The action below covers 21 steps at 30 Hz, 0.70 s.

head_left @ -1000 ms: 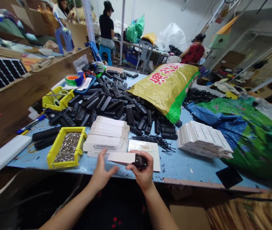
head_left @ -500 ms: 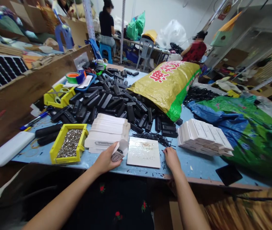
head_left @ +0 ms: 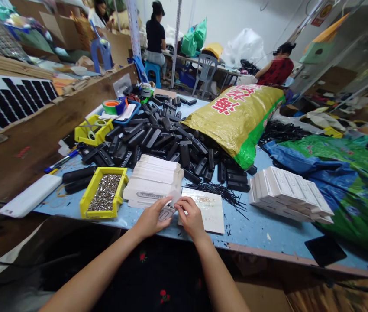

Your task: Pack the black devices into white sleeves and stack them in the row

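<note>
Near front edge of worktop point(head_left: 262, 232), your left hand point(head_left: 150, 220) pinches printed carton point(head_left: 166, 213), likely steadying it for bunched right hand point(head_left: 192, 218), hold unclear.

The person's black garment point(head_left: 174, 271) bears scattered small red flowers point(head_left: 163, 296), and both forearms point(head_left: 106, 261) are bare.

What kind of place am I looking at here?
Probably a small assembly or packing workshop: a heap of black plastic-looking pieces lies on the worktable, a yellow bin holds small metal parts, and white boxes sit stacked.
</note>
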Each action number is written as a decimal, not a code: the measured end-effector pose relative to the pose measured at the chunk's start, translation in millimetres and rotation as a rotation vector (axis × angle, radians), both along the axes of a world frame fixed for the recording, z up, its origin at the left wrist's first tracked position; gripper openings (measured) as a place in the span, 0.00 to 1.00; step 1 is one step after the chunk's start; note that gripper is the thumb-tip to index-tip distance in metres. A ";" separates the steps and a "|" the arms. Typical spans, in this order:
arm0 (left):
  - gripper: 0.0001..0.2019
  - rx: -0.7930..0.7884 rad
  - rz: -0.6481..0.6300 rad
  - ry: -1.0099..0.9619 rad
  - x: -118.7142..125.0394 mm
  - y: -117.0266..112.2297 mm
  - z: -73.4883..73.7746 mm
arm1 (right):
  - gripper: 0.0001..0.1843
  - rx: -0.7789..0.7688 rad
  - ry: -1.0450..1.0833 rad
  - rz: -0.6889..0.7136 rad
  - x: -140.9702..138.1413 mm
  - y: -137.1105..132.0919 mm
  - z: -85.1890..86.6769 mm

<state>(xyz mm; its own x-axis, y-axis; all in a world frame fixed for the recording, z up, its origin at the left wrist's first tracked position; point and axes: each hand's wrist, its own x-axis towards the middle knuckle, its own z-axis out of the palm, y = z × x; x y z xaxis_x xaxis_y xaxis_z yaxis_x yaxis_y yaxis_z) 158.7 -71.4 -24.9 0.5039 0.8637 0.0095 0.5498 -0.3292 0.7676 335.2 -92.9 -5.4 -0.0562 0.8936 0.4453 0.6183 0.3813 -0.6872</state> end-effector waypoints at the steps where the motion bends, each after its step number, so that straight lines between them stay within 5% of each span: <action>1: 0.32 0.001 0.007 0.000 0.2 0.7 0.8 | 0.09 -0.007 -0.015 0.024 3.7 3.0 -3.1; 4: 0.33 -0.002 0.005 0.020 1.6 0.6 2.3 | 0.08 -0.077 0.015 0.040 12.0 8.9 -5.8; 14: 0.34 0.066 -0.068 0.036 2.2 -3.3 -2.9 | 0.09 -0.179 0.985 -0.087 -23.9 -1.8 3.3; 21: 0.34 0.069 -0.024 0.000 0.5 -2.2 -6.2 | 0.09 -0.225 0.806 -0.136 -30.3 -6.8 -6.3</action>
<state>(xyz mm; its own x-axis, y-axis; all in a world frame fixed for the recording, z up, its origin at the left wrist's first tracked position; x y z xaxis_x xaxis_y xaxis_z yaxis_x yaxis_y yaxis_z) 159.2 -73.6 -31.1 0.5245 0.8486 0.0689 0.5411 -0.3947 0.7426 304.9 -99.7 -11.7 0.3168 0.9417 0.1133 -0.0627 0.1400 -0.9882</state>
